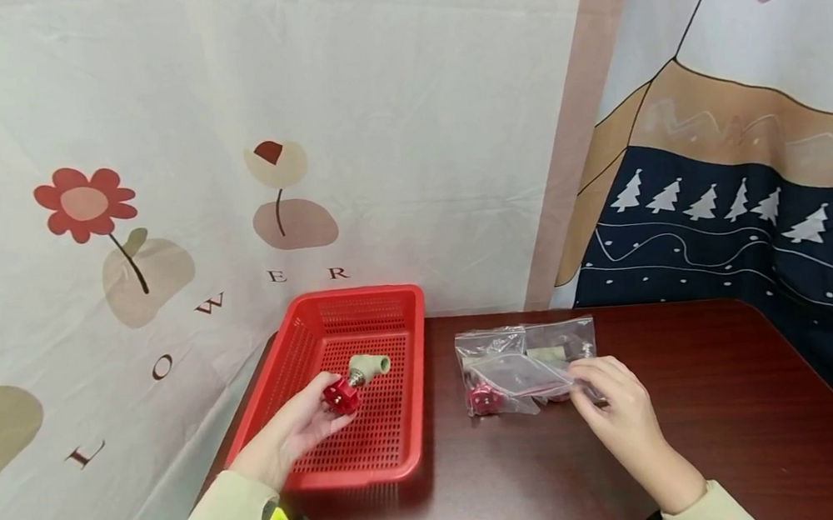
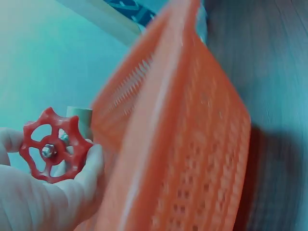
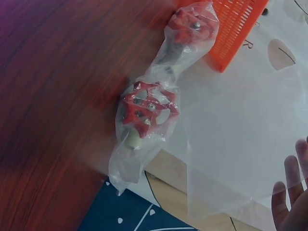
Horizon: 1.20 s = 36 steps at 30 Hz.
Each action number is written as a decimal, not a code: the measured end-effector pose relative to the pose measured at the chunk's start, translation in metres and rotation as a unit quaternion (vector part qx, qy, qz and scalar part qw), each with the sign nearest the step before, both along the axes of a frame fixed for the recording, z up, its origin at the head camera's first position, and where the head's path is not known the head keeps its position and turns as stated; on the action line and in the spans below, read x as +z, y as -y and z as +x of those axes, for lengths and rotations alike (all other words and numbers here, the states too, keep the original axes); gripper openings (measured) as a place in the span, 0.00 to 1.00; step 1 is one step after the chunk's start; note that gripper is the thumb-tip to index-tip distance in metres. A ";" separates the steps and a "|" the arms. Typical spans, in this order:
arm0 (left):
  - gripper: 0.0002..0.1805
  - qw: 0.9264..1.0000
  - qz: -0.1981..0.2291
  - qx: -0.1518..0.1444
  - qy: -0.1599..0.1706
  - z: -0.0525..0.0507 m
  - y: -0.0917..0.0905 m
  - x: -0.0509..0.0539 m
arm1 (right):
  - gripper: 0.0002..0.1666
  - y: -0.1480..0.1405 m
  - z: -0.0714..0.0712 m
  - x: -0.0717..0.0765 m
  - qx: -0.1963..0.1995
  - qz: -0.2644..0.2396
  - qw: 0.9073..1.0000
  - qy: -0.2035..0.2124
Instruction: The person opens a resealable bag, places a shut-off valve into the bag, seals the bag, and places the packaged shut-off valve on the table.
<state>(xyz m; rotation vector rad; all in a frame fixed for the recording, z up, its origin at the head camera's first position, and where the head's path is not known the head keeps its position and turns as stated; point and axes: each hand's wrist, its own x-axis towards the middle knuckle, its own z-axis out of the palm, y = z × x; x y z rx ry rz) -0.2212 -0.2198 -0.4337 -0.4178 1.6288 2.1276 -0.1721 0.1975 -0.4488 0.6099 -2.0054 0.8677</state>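
Observation:
My left hand [image 1: 308,425] holds a valve [image 1: 368,367] by its red handwheel [image 2: 52,147], over the red basket [image 1: 421,427]. The valve's body is a pale beige pipe fitting, pointing up and to the right in the head view. On the table to the right of the basket lies a clear zip bag [image 1: 521,371]. Inside it are two more valves with red handwheels [image 3: 150,107]. My right hand [image 1: 623,412] pinches the bag's near right edge between thumb and fingers. Only its fingertips [image 3: 293,183] show at the edge of the right wrist view.
The dark red-brown wooden table [image 1: 701,400] carries the basket and bag. Behind it hangs a printed cloth [image 1: 434,124] with flowers, letters and trees. The basket's tall perforated wall [image 2: 192,159] rises beside my left hand.

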 end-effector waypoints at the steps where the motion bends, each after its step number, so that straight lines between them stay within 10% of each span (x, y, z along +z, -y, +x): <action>1: 0.20 1.000 0.016 0.005 -0.004 0.001 -0.002 0.002 | 0.09 0.000 0.000 0.000 -0.003 -0.003 1.000 0.000; 12: 0.17 0.987 0.156 0.048 -0.014 0.013 -0.021 0.013 | 0.13 0.010 -0.001 0.000 -0.056 -0.022 0.998 0.000; 21: 0.08 0.986 0.147 0.054 -0.053 0.024 -0.040 0.016 | 0.13 0.013 -0.003 -0.001 -0.076 -0.014 0.997 -0.006; 36: 0.14 0.965 0.146 -0.158 -0.150 0.031 -0.063 0.024 | 0.09 0.023 -0.009 -0.002 -0.074 0.018 0.997 -0.030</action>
